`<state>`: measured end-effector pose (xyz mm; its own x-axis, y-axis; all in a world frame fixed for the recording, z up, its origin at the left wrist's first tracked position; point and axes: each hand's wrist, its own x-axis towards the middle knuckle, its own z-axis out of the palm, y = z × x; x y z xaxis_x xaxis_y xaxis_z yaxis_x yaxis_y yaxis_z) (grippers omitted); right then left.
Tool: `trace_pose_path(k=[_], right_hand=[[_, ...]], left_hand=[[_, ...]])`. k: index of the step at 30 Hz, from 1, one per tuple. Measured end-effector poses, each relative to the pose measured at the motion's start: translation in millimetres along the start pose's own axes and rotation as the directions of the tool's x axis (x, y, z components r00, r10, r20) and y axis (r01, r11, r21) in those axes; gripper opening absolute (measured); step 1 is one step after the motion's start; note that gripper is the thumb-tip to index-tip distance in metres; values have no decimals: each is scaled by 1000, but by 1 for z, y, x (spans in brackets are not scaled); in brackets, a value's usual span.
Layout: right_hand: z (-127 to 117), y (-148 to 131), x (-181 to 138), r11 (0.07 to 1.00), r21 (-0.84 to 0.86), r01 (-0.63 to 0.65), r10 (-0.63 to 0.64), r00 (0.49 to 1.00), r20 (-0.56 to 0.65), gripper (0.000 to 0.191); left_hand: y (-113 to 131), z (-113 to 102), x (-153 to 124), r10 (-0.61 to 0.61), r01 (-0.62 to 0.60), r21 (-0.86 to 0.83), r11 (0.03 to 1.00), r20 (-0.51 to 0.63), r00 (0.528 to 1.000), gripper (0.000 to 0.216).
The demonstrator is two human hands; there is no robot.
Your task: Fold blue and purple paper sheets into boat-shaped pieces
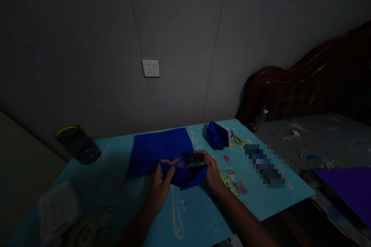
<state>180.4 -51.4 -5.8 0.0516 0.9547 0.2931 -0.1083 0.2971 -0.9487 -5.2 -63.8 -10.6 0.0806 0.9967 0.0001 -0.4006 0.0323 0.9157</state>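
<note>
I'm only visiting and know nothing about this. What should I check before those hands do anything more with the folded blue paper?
1. Left hand's grip: ok, thumb pressed on the folded paper.
2. Right hand's grip: cannot tell; it is at the paper's other end, fingers blurred.
3. Blue sheet flat on the table: ok, just beyond the hands.
4. Other folded piece clear of the hands: ok, farther back, to the right.
5. Cup clear of the hands: ok, well left.
6. Lighting: not ok, dim.
</note>
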Motion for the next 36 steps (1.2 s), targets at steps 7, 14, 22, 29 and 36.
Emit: trace_pose_path(k=[7, 14, 22, 29, 36], right_hand=[[-6, 2, -2, 966, 228, -122, 53, 956, 288, 86], [-1, -13, -9, 967, 217, -133, 55, 942, 331, 53], [-5, -4, -3, 948, 290, -134, 114, 990, 85, 35], [-14, 5, 5, 949, 305, -83, 123, 986, -116, 52], [-11, 9, 3, 962, 249, -109, 133, 988, -83, 48]], left_hand=[[14, 3, 1, 81, -96, -109, 989, -130, 988, 27], [16, 1, 1, 227, -255, -119, 960, -205, 952, 22], [14, 0, -5, 250, -254, -77, 964, -55, 967, 14], [20, -3, -4, 243, -300, 428, 853, 183, 953, 10], [10, -3, -17, 125, -385, 729, 566, 386, 914, 46]])
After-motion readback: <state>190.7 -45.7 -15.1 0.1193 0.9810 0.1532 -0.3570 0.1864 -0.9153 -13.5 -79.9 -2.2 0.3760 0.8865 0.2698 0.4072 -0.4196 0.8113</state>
